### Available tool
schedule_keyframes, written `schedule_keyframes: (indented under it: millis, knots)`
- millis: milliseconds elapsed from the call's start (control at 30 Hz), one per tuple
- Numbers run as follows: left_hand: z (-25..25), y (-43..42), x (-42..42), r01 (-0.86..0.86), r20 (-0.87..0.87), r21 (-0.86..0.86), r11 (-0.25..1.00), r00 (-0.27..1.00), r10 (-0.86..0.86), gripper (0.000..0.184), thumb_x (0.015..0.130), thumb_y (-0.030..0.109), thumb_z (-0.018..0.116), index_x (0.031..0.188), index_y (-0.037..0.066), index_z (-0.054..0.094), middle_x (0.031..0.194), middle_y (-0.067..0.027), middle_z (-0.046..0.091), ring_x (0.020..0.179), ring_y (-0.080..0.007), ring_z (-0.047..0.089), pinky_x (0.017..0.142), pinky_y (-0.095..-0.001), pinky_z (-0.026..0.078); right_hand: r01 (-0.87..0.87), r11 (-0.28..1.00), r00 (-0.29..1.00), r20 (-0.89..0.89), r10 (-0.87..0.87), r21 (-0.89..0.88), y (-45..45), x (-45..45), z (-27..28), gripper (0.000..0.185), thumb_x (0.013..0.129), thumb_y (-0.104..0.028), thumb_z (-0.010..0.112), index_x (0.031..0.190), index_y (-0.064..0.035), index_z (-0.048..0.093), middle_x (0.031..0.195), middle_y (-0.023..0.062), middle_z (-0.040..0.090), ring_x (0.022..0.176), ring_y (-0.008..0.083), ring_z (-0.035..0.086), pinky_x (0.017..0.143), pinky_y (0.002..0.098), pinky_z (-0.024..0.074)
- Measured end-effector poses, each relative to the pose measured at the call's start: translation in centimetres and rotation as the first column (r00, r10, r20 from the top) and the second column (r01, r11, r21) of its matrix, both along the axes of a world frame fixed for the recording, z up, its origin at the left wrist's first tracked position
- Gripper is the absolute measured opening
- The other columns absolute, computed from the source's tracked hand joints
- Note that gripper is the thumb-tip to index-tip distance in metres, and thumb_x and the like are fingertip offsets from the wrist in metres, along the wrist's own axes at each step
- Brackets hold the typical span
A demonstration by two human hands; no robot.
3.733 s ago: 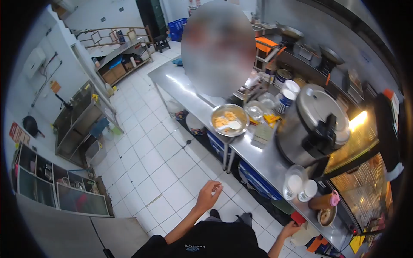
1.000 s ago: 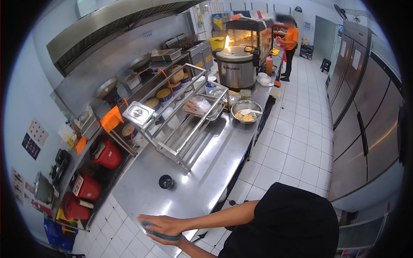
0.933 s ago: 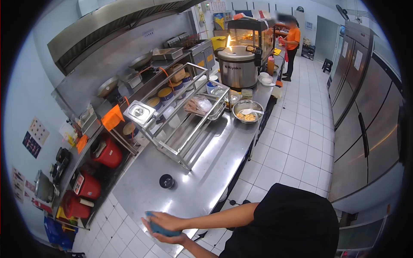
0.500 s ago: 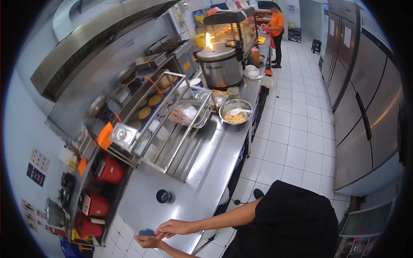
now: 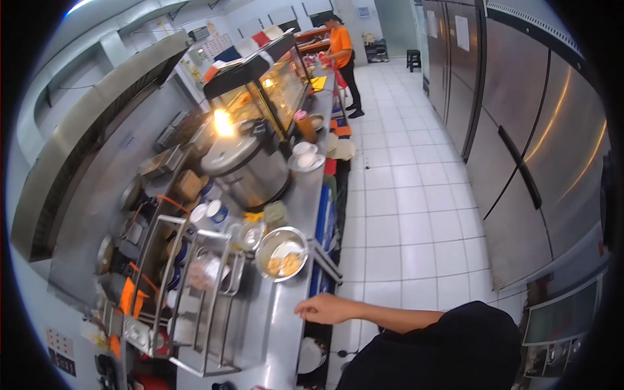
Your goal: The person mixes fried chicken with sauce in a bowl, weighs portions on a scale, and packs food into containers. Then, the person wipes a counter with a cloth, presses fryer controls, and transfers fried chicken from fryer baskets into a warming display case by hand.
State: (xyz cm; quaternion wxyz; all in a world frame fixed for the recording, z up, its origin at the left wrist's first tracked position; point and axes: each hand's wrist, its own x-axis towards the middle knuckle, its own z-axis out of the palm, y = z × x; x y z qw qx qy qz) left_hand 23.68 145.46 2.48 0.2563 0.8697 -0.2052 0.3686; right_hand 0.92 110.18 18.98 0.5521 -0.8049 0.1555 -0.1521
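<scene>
My right hand (image 5: 323,309) is over the front edge of the steel counter (image 5: 276,338). Its fingers are loosely bent and slightly apart, and nothing shows in them. Close beyond it stands a steel mixing bowl (image 5: 261,265) with yellow-orange chunks (image 5: 284,264) and a white utensil inside. Only a sliver of what looks like my left hand (image 5: 260,388) shows at the bottom edge; its fingers are hidden. A metal rack frame (image 5: 195,312) rises from the counter, with a bag of pinkish food (image 5: 205,272) in a steel tray behind its bars.
A large steel cooker (image 5: 250,172) and a glass display warmer (image 5: 260,94) stand farther along the counter, near stacked white bowls (image 5: 305,156) and a sauce bottle (image 5: 305,127). A person in an orange top (image 5: 340,45) is at the far end. Steel refrigerators (image 5: 520,130) line the right.
My view has swung toward the far end of the counter. My right hand has parted from my left and moved along the counter toward the bowl. The small dark blue item has left view.
</scene>
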Motion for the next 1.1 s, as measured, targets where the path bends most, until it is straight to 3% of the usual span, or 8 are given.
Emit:
schedule_keyframes:
  millis: [67, 133, 200, 300, 333, 633, 867, 1100]
  knots:
    - [-2.8, -8.6, -5.6, 0.351, -0.476, -0.244, 0.904, 0.769, -0.427, 0.042, 0.093, 0.033, 0.058, 0.114, -0.003, 0.056, 0.106, -0.0203, 0.059, 0.102, -0.033, 0.057, 0.088, -0.04, 0.046, 0.004, 0.939, 0.999, -0.04, -0.019, -0.343, -7.0, -4.1, 5.5, 0.028, 0.092, -0.018, 0.052, 0.116, -0.005, 0.058, 0.101, 0.0179, 0.066, 0.087, 0.0315, 0.066, 0.077, 0.039, 0.0521]
    - [-1.1, -17.7, -11.7, 0.536, -0.586, -0.196, 0.821, 0.607, -0.536, 0.022, 0.088, 0.015, 0.061, 0.101, -0.002, 0.058, 0.093, -0.0159, 0.058, 0.087, -0.0299, 0.058, 0.078, -0.0398, 0.048, -0.021, 0.851, 0.977, -0.19, -0.093, -0.525, -12.1, -8.6, 14.6, 0.03, 0.087, -0.014, 0.049, 0.115, -0.0049, 0.058, 0.091, 0.0166, 0.065, 0.089, 0.0346, 0.063, 0.078, 0.0456, 0.0485]
    - [-0.3, -24.6, -15.0, 0.678, -0.647, -0.271, 0.683, 0.397, -0.651, 0.019, 0.092, 0.018, 0.058, 0.099, 0.001, 0.062, 0.091, -0.0127, 0.057, 0.075, -0.0263, 0.059, 0.064, -0.0313, 0.05, 0.059, 0.769, 0.985, -0.087, -0.148, -0.637, -15.6, -12.3, 21.7, 0.03, 0.087, -0.012, 0.05, 0.116, -0.0064, 0.054, 0.091, 0.014, 0.062, 0.084, 0.034, 0.062, 0.075, 0.0451, 0.0479]
    - [0.4, -33.0, -16.6, 0.727, -0.721, -0.305, 0.615, 0.246, -0.648, 0.022, 0.092, 0.021, 0.059, 0.099, 0.0, 0.061, 0.097, -0.0124, 0.059, 0.08, -0.0245, 0.061, 0.065, -0.0305, 0.05, 0.113, 0.674, 0.994, 0.084, -0.076, -0.73, -19.4, -16.8, 29.3, 0.029, 0.085, -0.007, 0.051, 0.114, -0.0072, 0.053, 0.091, 0.0132, 0.058, 0.077, 0.0317, 0.064, 0.063, 0.039, 0.0495]
    - [1.9, -36.1, -17.0, 0.849, -0.653, -0.181, 0.497, 0.274, -0.706, 0.02, 0.088, 0.014, 0.063, 0.099, -0.003, 0.061, 0.093, -0.0128, 0.062, 0.083, -0.0233, 0.062, 0.071, -0.03, 0.049, 0.126, 0.653, 0.991, 0.128, -0.045, -0.747, -20.7, -18.0, 30.8, 0.029, 0.085, -0.007, 0.052, 0.114, -0.0071, 0.054, 0.091, 0.0131, 0.059, 0.076, 0.0314, 0.064, 0.062, 0.0387, 0.0495]
    - [1.7, -62.5, -21.5, 0.902, -0.785, -0.296, 0.314, -0.043, -0.618, 0.023, 0.09, 0.017, 0.062, 0.101, -0.003, 0.06, 0.094, -0.0127, 0.063, 0.083, -0.0226, 0.063, 0.071, -0.0297, 0.05, 0.351, 0.7, 0.921, 0.363, -0.139, -0.622, -41.5, -24.7, 29.8, 0.026, 0.082, -0.006, 0.054, 0.109, -0.0058, 0.056, 0.091, 0.0126, 0.06, 0.074, 0.0282, 0.064, 0.06, 0.0361, 0.0493]
    - [3.7, -84.6, -24.5, 0.948, -0.8, -0.284, 0.142, -0.152, -0.58, 0.025, 0.09, 0.019, 0.061, 0.103, -0.003, 0.06, 0.095, -0.0126, 0.063, 0.083, -0.0221, 0.063, 0.071, -0.0295, 0.05, 0.434, 0.731, 0.86, 0.484, -0.162, -0.526, -55.9, -30.0, 28.8, 0.024, 0.08, -0.006, 0.057, 0.105, -0.0048, 0.057, 0.091, 0.0122, 0.061, 0.072, 0.0258, 0.064, 0.059, 0.034, 0.0492]
    - [-0.7, -104.3, -31.2, 0.954, -0.87, -0.283, 0.1, -0.212, -0.446, 0.028, 0.091, 0.021, 0.06, 0.105, -0.003, 0.06, 0.096, -0.0124, 0.063, 0.083, -0.0215, 0.063, 0.071, -0.0293, 0.05, 0.487, 0.752, 0.788, 0.595, -0.159, -0.444, -73.7, -36.5, 25.5, 0.022, 0.079, -0.006, 0.059, 0.101, -0.0039, 0.059, 0.091, 0.0118, 0.062, 0.07, 0.0234, 0.064, 0.057, 0.0319, 0.0491]
